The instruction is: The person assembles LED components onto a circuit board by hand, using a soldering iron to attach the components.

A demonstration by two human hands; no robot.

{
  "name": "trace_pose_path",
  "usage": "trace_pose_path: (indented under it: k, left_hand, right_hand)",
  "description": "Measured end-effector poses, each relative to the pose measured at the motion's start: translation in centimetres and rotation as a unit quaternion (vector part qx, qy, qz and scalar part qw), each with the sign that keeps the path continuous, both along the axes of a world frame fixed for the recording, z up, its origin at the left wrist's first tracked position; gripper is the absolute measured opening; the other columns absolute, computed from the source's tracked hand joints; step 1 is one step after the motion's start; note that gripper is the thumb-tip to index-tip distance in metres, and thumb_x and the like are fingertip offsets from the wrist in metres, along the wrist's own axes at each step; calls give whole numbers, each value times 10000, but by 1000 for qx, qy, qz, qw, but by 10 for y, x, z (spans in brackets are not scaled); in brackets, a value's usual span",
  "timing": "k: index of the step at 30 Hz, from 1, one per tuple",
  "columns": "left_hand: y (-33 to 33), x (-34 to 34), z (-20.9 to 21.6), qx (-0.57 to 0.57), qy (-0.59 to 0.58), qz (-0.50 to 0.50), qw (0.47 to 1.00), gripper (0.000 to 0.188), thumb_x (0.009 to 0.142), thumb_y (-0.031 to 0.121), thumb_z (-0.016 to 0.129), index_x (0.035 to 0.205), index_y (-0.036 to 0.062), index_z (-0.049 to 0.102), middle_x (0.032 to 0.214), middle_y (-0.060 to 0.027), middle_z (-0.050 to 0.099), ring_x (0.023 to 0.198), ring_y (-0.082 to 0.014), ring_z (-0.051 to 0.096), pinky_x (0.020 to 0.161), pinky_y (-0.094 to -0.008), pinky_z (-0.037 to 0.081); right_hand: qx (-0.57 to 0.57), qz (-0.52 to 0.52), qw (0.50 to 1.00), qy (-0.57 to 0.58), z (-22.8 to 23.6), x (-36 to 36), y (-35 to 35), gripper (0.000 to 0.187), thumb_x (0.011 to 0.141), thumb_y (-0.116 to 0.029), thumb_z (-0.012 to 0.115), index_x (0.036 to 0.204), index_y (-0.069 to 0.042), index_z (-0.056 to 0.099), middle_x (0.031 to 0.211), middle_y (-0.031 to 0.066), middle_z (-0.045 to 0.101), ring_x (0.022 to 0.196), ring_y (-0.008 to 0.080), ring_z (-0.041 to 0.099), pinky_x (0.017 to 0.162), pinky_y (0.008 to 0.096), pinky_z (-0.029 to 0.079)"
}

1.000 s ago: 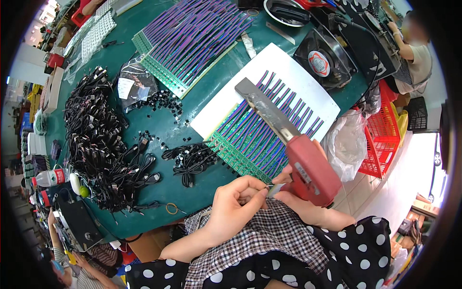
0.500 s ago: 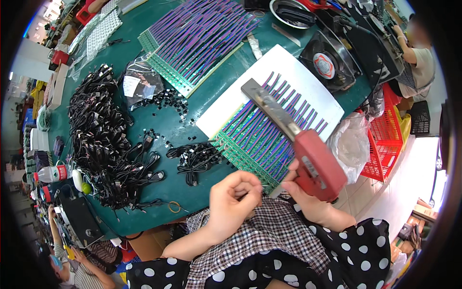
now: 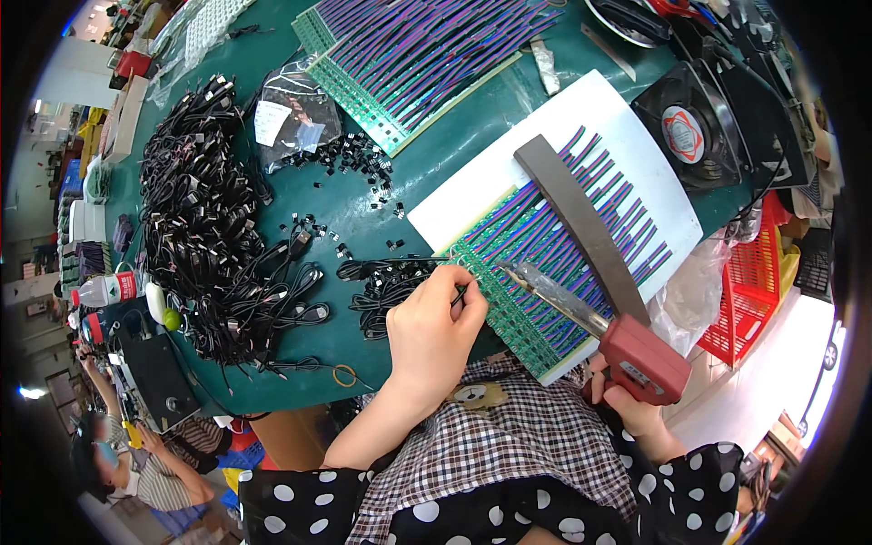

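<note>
My right hand (image 3: 629, 404) grips a red soldering gun (image 3: 647, 359). Its metal tip reaches left over a green circuit board panel (image 3: 513, 327) with rows of purple, blue and black wires. My left hand (image 3: 431, 331) is closed in a pinch by the panel's left edge; a dark bit shows at the fingertips, too small to name. Across the wires lies a dark grey bar (image 3: 581, 227). Under the panel is a white board (image 3: 627, 118). Right beside my left hand, a small bundle of black cables (image 3: 377, 295) rests on the table.
A large heap of black cables (image 3: 204, 200) covers the table's left side. Small black connectors (image 3: 359, 163) lie scattered by a clear bag (image 3: 295, 113). More wired panels (image 3: 413, 68) sit at the back. A black fan (image 3: 686, 132) stands right; a red crate (image 3: 740, 300) is beyond the edge.
My left hand has moved from the panel's near corner up along its left edge. The soldering gun has turned, and its tip now shows over the panel, apart from the bar. The view has shifted.
</note>
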State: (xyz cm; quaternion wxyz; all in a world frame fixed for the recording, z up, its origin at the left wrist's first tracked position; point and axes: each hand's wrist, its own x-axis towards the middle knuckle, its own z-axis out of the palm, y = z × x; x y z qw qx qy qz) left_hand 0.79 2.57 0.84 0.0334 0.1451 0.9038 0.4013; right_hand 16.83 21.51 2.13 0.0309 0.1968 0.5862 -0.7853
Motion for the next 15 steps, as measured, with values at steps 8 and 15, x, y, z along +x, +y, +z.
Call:
trace_pose_path:
  k: [8,15]
  left_hand:
    - [1,4,1,23,-37,30,999,93,742,-17,646,786,22,574,538,6,482,468,-43,439,461,-200,382]
    - [1,5,-2,24,-13,31,999,101,741,-21,646,780,24,565,541,3,486,464,-47,439,452,-198,374]
  right_hand:
    - [170,72,983,10,-17,11,9,678,733,-313,747,1215,76,470,882,109,654,715,163,636,634,257,487]
    - [204,57,977,25,-14,7,3,679,719,-323,757,1196,74,483,756,62,647,616,157,629,581,256,474]
